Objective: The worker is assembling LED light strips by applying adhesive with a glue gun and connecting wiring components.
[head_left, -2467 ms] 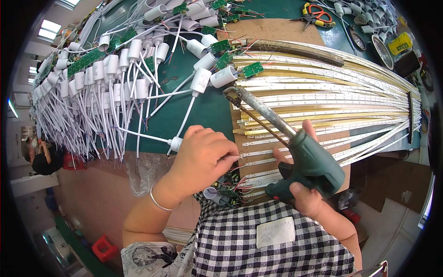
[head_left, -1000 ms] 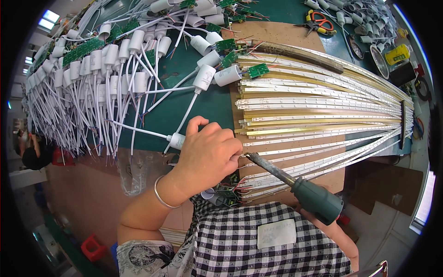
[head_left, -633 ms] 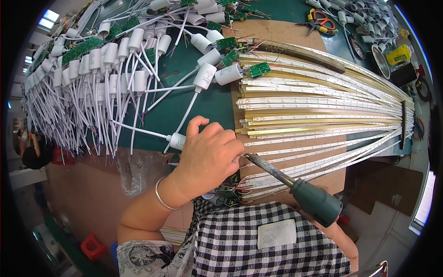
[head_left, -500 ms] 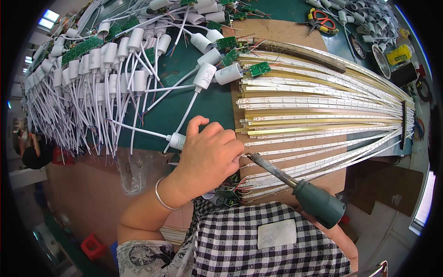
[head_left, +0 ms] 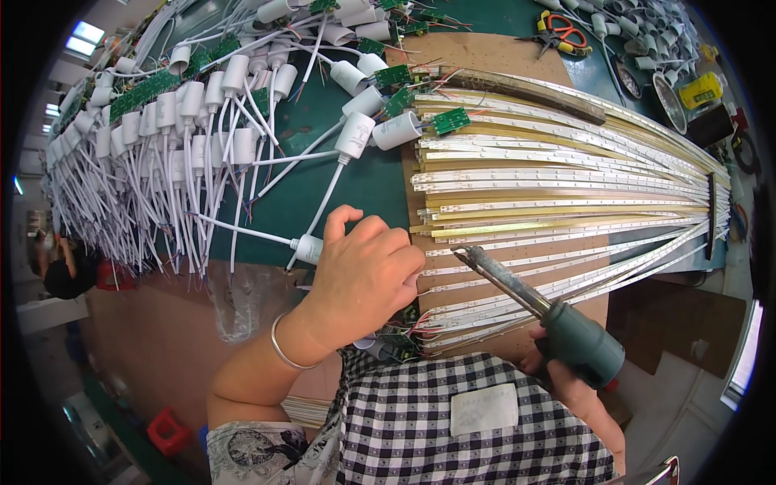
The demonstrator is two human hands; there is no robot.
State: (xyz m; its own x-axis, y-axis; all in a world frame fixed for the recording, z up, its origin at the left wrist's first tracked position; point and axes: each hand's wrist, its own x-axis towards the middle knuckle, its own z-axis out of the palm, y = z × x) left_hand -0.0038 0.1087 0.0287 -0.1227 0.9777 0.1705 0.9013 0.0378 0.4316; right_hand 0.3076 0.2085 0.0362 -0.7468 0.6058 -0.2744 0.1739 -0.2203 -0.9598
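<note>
My left hand (head_left: pixel 368 271) is closed in a pinch at the left ends of the white LED strips (head_left: pixel 517 179). What its fingertips hold is hidden behind the hand. A white cylindrical cap (head_left: pixel 309 249) with a white cable lies against the back of its fingers. My right hand (head_left: pixel 570 386) is wrapped round the dark green handle of a soldering iron (head_left: pixel 586 343), which covers most of the fingers. The iron's dark tip points up and left, over the strips and a short way right of my left fingertips.
White caps with cables (head_left: pixel 190 101) and green circuit boards (head_left: pixel 451 121) crowd the left and back of the green table. A wooden bar (head_left: pixel 525 93) lies across the strips on cardboard (head_left: pixel 485 50). Orange-handled cutters (head_left: pixel 563 34) and a yellow container (head_left: pixel 700 90) are at the back right.
The soldering iron has moved right and slightly up, its tip now farther from my left fingertips. More of my right hand shows below the handle. My left hand has barely shifted.
</note>
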